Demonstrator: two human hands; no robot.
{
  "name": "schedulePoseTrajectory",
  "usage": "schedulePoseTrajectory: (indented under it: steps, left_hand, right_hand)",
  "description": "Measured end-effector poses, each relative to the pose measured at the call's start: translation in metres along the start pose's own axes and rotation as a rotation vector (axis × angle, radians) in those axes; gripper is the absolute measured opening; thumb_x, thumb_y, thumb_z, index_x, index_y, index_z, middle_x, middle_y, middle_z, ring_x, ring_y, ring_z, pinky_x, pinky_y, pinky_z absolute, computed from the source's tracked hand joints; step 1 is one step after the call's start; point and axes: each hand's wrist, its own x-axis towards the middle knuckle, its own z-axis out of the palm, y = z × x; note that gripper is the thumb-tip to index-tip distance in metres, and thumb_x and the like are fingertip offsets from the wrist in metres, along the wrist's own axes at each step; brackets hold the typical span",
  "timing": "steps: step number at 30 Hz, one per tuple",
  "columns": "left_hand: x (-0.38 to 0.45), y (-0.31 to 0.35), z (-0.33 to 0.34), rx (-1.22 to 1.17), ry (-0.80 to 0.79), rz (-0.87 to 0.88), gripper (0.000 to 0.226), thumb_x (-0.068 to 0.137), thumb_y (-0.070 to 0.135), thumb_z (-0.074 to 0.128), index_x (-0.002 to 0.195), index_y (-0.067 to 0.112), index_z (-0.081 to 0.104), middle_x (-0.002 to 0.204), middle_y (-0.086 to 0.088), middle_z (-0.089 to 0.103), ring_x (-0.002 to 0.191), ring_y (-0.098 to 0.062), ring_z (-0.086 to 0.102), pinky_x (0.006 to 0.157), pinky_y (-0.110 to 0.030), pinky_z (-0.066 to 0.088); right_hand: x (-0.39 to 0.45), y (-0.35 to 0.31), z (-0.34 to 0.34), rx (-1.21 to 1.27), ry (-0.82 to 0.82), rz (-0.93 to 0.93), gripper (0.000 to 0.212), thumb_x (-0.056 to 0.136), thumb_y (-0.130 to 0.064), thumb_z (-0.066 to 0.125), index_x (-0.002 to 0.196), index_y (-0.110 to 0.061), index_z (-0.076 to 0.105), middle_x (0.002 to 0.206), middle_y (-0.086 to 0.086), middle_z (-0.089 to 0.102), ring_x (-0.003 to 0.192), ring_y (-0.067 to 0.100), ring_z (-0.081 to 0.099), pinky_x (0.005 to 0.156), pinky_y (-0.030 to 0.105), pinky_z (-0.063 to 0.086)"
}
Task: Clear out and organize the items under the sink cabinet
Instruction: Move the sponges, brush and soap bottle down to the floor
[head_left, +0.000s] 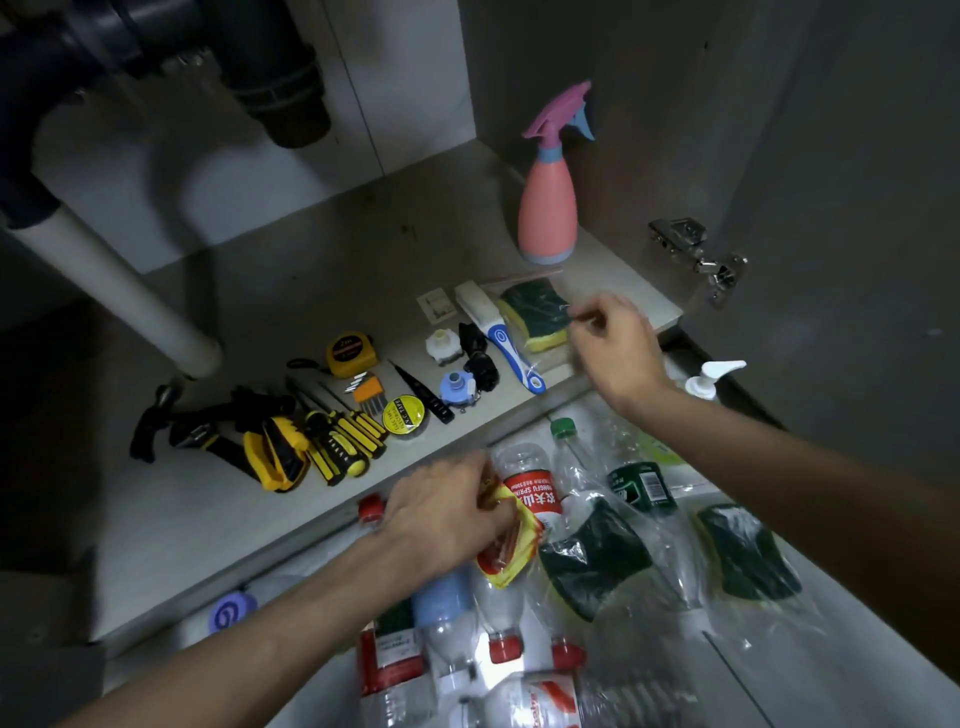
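On the cabinet floor (322, 270) lies a row of items. A green-and-yellow sponge in a clear bag (535, 312) rests at the right end. My right hand (615, 348) pinches the edge of that bag. My left hand (447, 506) grips a yellow-and-red packet (511, 551) on the floor in front of the cabinet, among several empty plastic bottles (530, 488). Two more bagged green sponges (592, 556) (743, 551) lie to the right of the packet.
Yellow-handled tools (291, 441), a tape measure (350, 353), a tape roll (402, 413), a blue-white brush (506, 338) and small fittings (457, 387) line the cabinet floor. A pink spray bottle (550, 197) stands at the back right. Drain pipes (119, 280) descend at left. A pump dispenser (709, 376) stands by the door hinge (701, 254).
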Motion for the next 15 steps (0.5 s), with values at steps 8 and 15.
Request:
schedulePoseTrajectory:
  steps: [8,15]
  left_hand:
    - [0.044,0.019,-0.059,-0.252,0.245,0.034,0.014,0.09,0.039,0.053,0.101,0.03,0.056,0.091,0.008,0.064,0.08,-0.014,0.062,0.067,-0.036,0.053]
    - [0.082,0.052,-0.059,-0.406,0.228,-0.028,0.043,0.087,0.032,0.058,0.128,0.02,0.052,0.127,-0.006,0.054,0.11,-0.027,0.057,0.088,-0.034,0.048]
  right_hand:
    - [0.042,-0.01,0.032,-0.393,-0.102,0.177,0.071,0.081,-0.046,0.078,0.134,-0.009,0.048,0.136,0.012,0.051,0.129,0.032,0.044,0.097,0.04,0.042]
    - [-0.005,0.001,-0.008,0.09,-0.009,0.224,0.026,0.084,-0.03,0.077,0.105,-0.019,0.066,0.098,-0.001,0.072,0.09,0.021,0.066,0.071,0.029,0.049]
